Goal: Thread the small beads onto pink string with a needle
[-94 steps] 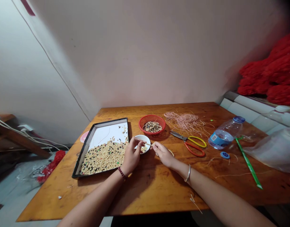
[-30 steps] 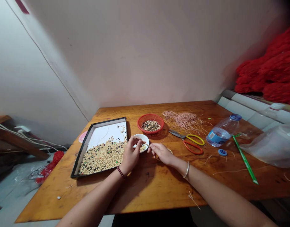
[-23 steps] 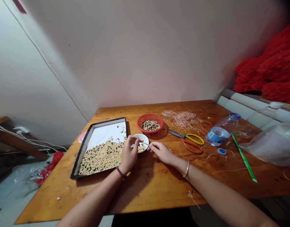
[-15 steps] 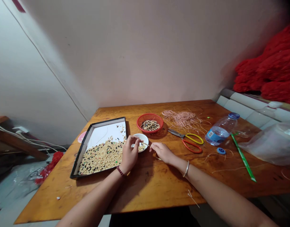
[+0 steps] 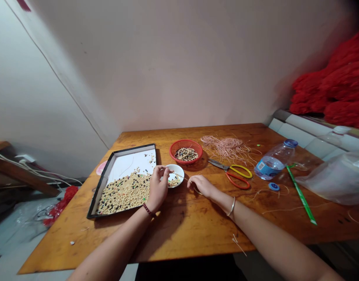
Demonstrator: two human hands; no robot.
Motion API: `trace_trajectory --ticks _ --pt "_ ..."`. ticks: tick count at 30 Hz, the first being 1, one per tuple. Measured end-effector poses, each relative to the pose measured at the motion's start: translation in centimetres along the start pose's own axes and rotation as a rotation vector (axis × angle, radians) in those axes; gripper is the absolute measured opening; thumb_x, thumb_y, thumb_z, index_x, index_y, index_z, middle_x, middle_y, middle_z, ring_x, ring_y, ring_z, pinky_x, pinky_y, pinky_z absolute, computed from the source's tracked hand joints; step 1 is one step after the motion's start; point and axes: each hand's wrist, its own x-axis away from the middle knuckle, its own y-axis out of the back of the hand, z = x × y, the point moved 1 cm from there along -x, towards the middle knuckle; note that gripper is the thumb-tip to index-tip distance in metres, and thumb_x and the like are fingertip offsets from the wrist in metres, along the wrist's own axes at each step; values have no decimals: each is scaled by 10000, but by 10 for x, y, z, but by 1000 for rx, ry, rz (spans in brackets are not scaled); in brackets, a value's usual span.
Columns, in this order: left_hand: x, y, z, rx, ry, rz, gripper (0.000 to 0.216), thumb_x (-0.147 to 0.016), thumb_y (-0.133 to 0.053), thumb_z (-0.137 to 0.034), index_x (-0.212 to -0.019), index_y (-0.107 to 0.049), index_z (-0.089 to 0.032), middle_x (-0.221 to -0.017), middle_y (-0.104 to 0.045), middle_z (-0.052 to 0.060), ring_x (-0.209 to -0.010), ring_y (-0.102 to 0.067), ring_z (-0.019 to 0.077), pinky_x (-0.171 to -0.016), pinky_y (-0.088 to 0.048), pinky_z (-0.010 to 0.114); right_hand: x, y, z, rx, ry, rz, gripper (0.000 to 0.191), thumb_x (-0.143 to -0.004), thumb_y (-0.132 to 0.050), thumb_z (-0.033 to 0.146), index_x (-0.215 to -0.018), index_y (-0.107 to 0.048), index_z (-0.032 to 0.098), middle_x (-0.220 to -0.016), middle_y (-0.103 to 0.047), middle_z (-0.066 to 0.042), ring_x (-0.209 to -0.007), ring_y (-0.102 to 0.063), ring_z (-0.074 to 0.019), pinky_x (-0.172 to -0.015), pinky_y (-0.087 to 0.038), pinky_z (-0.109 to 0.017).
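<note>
My left hand (image 5: 157, 186) hovers at the near-left rim of a small white dish (image 5: 175, 175) of beads, thumb and forefinger pinched on something too small to make out. My right hand (image 5: 200, 184) rests on the wooden table (image 5: 182, 222) just right of the dish, fingers pinched on a thin beaded cord (image 5: 187, 180) that runs from it toward the dish. A black-rimmed tray (image 5: 109, 171) holding several tan and dark beads lies left of my left hand.
A red basket (image 5: 185, 146) of beaded strings stands behind the dish. A pile of pink cord (image 5: 226, 145), scissors (image 5: 234, 174) with yellow and red handles, a lying water bottle (image 5: 273, 160), its blue cap (image 5: 274, 187) and a green stick (image 5: 301, 198) lie to the right. Red tassels (image 5: 334, 93) are heaped far right.
My left hand has shifted slightly left over the dish rim. My right hand has drawn a little right and nearer, away from the dish, leaving a short stretch of cord showing.
</note>
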Motion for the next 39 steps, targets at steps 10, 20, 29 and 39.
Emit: trace_trajectory --ticks 10,20,29,39 --pt "2 1 -4 -35 -55 5 209 -897 -511 -395 -906 -522 -187 -915 -688 81 -890 -666 198 -686 -508 286 7 5 0 414 51 -139 294 -799 -410 236 -612 -630 179 -617 -636 -29 -616 -561 -147 -599 -381 -246" --pt "10 -4 -13 15 -75 168 230 -893 -519 -415 -924 -524 -187 -951 -690 89 -917 -665 206 -680 -509 271 12 1 21 -109 296 0 285 -848 -402 246 -937 -659 158 -891 -714 -65 -863 -639 -187 -859 -463 -338" --pt "9 -2 -13 -15 -89 114 219 -895 -520 -404 -919 -529 -187 -923 -694 82 -903 -671 202 -690 -504 273 9 -2 17 -106 196 9 353 -820 -543 474 -767 -658 144 -700 -669 -46 -684 -606 -160 -689 -478 -295" --pt "10 -2 -14 -34 -109 92 208 -899 -518 -392 -913 -534 -186 -934 -693 85 -919 -669 206 -690 -510 276 9 -3 17 -136 205 -4 284 -791 -602 433 -781 -619 150 -745 -641 -29 -710 -595 -154 -714 -479 -301"
